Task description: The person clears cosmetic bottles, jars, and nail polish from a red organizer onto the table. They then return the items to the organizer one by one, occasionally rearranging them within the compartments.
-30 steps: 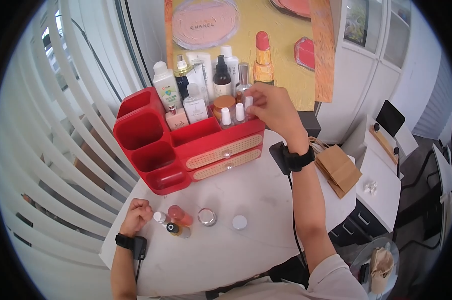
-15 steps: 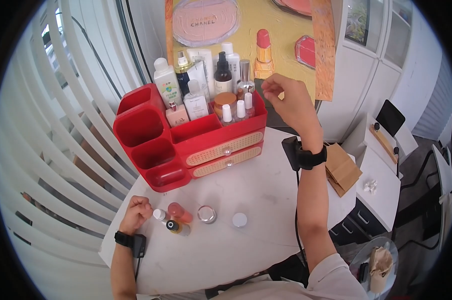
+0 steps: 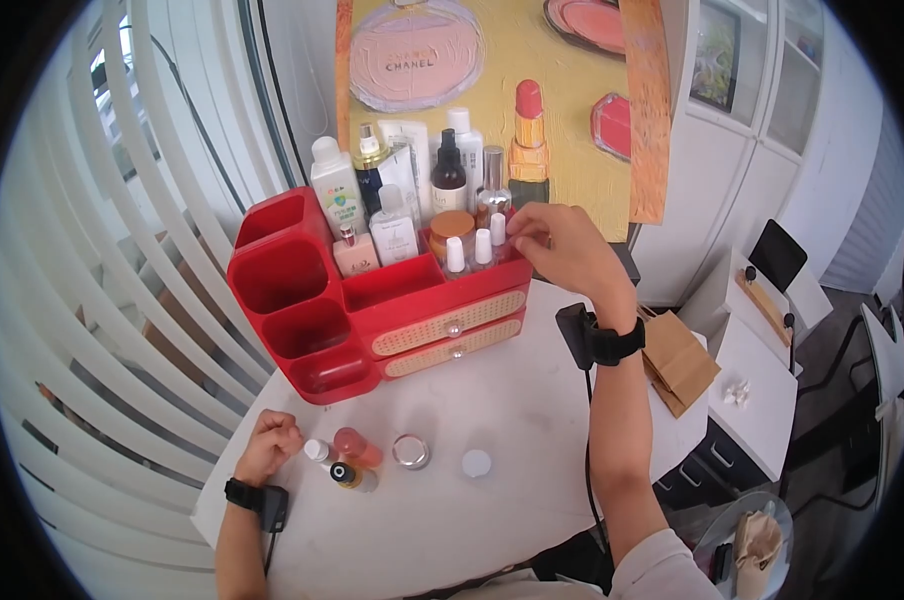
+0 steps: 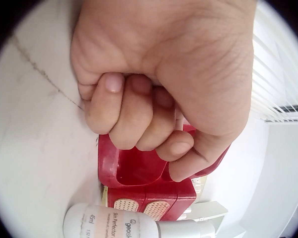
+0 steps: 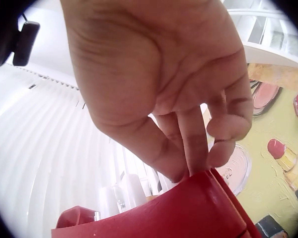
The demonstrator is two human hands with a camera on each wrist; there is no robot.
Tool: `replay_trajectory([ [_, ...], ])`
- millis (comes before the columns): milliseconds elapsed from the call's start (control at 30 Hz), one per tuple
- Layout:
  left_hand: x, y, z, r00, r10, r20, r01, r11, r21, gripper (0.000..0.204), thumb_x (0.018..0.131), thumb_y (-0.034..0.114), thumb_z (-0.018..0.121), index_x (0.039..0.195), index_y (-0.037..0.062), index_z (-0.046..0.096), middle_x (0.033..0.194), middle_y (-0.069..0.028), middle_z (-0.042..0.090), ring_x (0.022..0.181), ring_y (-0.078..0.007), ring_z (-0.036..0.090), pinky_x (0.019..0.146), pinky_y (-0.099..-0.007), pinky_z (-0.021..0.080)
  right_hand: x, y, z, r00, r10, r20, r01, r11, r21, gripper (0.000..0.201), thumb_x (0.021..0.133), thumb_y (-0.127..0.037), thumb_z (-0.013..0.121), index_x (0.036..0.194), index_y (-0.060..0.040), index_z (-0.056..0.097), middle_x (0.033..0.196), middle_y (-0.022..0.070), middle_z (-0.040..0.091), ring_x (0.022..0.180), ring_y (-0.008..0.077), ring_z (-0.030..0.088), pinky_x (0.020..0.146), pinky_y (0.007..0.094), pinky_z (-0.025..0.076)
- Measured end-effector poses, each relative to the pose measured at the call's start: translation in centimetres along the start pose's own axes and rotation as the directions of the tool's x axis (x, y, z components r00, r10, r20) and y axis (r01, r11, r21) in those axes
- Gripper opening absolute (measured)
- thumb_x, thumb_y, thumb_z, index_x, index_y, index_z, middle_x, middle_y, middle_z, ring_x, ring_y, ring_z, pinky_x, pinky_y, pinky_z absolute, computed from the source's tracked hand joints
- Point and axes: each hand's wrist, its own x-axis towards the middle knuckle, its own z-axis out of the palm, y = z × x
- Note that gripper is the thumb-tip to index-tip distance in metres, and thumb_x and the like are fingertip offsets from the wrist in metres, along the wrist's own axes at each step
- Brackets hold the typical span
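My right hand (image 3: 572, 252) is at the right end of the red organizer (image 3: 402, 315), fingers bent beside a small white-capped bottle (image 3: 498, 230). In the right wrist view, thumb and fingertips of the right hand (image 5: 184, 171) reach down behind the red rim (image 5: 179, 208); whether they touch a bottle is hidden. Two more white-capped bottles (image 3: 470, 250) stand beside an orange-lidded jar (image 3: 452, 228). My left hand (image 3: 270, 446) rests on the table with its fingers curled into the palm and nothing visible in them (image 4: 134, 114); a white bottle (image 4: 114, 221) stands nearby.
By the left hand stand a white-capped bottle (image 3: 319, 451), a pink bottle (image 3: 357, 446) and a black-capped bottle (image 3: 348, 474). A round silver-rimmed jar (image 3: 410, 452) and a white disc (image 3: 477, 463) lie farther right. A brown paper bag (image 3: 680, 362) is beyond the right forearm.
My right hand drew away rightward from the white-capped bottle, then came back left and down to the organizer's right end. The left hand stayed curled in place. The head view shifted slightly.
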Motion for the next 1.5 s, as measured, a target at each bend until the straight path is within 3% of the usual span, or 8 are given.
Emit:
replay_trajectory([
  [233,0.0,0.0,0.0,1.0,0.017,0.022,-0.017,1.0,0.009,0.031,0.085,0.005,0.059,0.062,0.0125,0.04,0.058,0.0053,0.034,0.051,-0.007,0.031,0.049,-0.0251,0.023,1.4,0.1,1.5,0.944,0.049,-0.326,-0.026,0.997,0.073,0.027,0.088,-0.015,0.067,0.11,-0.0011,0.063,0.106,0.0164,0.07,0.098,0.029,0.068,0.078,0.0387,0.053],
  [400,0.3,-0.8,-1.6,0.999,0.003,0.045,-0.004,1.0,0.024,0.032,0.086,0.007,0.059,0.062,0.0129,0.039,0.057,0.0052,0.033,0.05,-0.0071,0.03,0.049,-0.0251,0.023,2.1,2.2,3.1,0.964,-0.017,-0.266,0.083,0.967,0.24,0.035,0.088,-0.01,0.066,0.122,-0.0014,0.059,0.116,0.0177,0.067,0.109,0.0295,0.066,0.086,0.0379,0.053],
  [467,0.6,-1.2,-3.1,0.976,-0.005,0.22,0.037,0.989,-0.14,0.006,0.081,0.001,0.061,0.081,0.0064,0.06,0.074,0.0003,0.059,0.069,-0.0113,0.057,0.063,-0.0256,0.045,2.1,2.2,3.1,0.966,-0.025,-0.257,0.095,0.959,0.265,0.037,0.088,-0.008,0.066,0.124,-0.0012,0.059,0.117,0.0177,0.067,0.109,0.0296,0.066,0.088,0.0378,0.053],
  [500,0.4,-1.7,-3.5,0.976,-0.008,0.216,0.039,0.99,-0.139,0.006,0.081,0.001,0.061,0.081,0.0064,0.06,0.074,0.0003,0.059,0.069,-0.0113,0.057,0.063,-0.0256,0.045,2.1,2.1,3.0,0.969,-0.024,-0.247,0.088,0.964,0.25,0.039,0.087,-0.006,0.067,0.124,-0.0013,0.059,0.116,0.0171,0.068,0.108,0.03,0.067,0.088,0.0379,0.053],
  [567,0.1,-0.3,-0.5,0.999,0.01,0.053,-0.011,1.0,0.026,0.035,0.087,0.008,0.06,0.061,0.0135,0.037,0.056,0.0055,0.032,0.05,-0.0069,0.03,0.049,-0.0255,0.022,2.2,2.0,2.9,0.972,-0.021,-0.236,0.079,0.967,0.24,0.04,0.086,-0.005,0.068,0.124,-0.0014,0.059,0.116,0.0165,0.068,0.106,0.0304,0.067,0.088,0.0381,0.053],
  [967,-0.2,0.1,0.0,1.0,-0.008,-0.02,0.008,1.0,0.024,0.029,0.084,0.005,0.06,0.063,0.0114,0.042,0.058,0.0054,0.035,0.05,-0.0062,0.031,0.048,-0.0245,0.023,2.1,2.5,2.5,0.973,-0.048,-0.228,0.095,0.975,0.199,0.036,0.084,0.0,0.067,0.12,-0.0011,0.062,0.102,0.015,0.069,0.086,0.0259,0.067,0.077,0.0353,0.055],
  [1133,0.0,-0.1,-0.3,1.0,-0.001,-0.008,0.001,1.0,0.009,0.027,0.083,0.003,0.06,0.064,0.0111,0.043,0.059,0.0052,0.036,0.051,-0.006,0.032,0.048,-0.0243,0.023,1.7,0.8,1.5,0.907,-0.065,-0.416,0.134,0.981,0.138,0.022,0.087,-0.002,0.06,0.109,-0.0017,0.067,0.09,0.0127,0.069,0.077,0.0227,0.065,0.072,0.0339,0.053],
  [1500,-0.1,-0.2,-0.5,1.0,-0.011,-0.008,0.011,1.0,-0.008,0.022,0.082,0.001,0.059,0.067,0.0101,0.046,0.06,0.004,0.042,0.051,-0.0062,0.035,0.048,-0.0235,0.025,0.7,-0.3,1.1,0.993,-0.018,-0.119,0.028,0.996,0.084,0.019,0.083,-0.006,0.064,0.099,0.0025,0.069,0.08,0.0154,0.072,0.074,0.0248,0.07,0.072,0.0333,0.054],
])
